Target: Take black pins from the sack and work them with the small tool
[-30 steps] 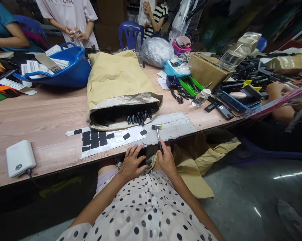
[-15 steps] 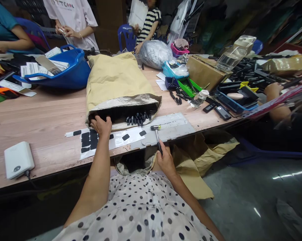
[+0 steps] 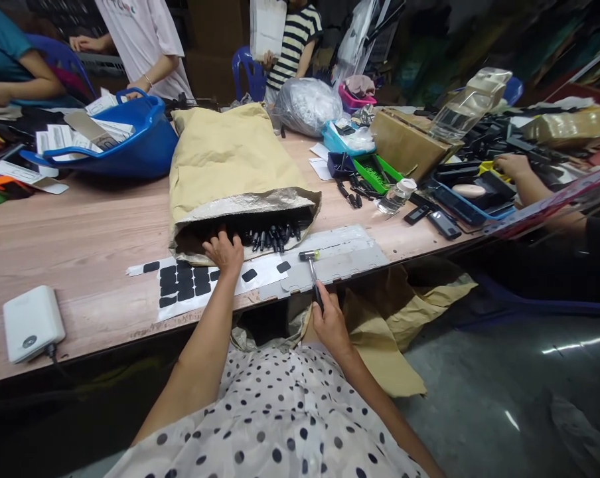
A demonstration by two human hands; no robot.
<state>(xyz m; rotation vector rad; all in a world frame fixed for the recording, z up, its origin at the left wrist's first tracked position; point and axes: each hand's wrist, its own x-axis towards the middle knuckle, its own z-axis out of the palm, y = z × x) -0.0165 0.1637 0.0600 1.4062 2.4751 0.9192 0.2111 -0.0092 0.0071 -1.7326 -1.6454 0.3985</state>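
Observation:
A large tan paper sack (image 3: 235, 149) lies on the table with its silvery-lined mouth facing me. Several black pen-like parts (image 3: 275, 236) lie just inside the mouth. At that opening is my left hand (image 3: 225, 253), its fingers spread and reaching in beside the black parts; the fingertips are partly lost in the dark. My right hand (image 3: 330, 318) is wrapped around the handle of a small hammer (image 3: 312, 265) at the table edge. The hammer's head is over a grey board (image 3: 340, 255). Below the sack lies a white sheet with black rounded stickers (image 3: 185, 282).
A white power bank (image 3: 34, 325) with a cable sits at the left. Behind it stands a blue basket (image 3: 145, 143) of small boxes. Toward the right are a green tray (image 3: 377, 174), a clear bottle (image 3: 398, 197) and a blue tray (image 3: 459, 199). Other people work around the table.
My left hand has moved right along the sack's mouth, closer to the black parts. My right hand and the hammer are nearly unmoved. A co-worker's hand at the right has shifted left.

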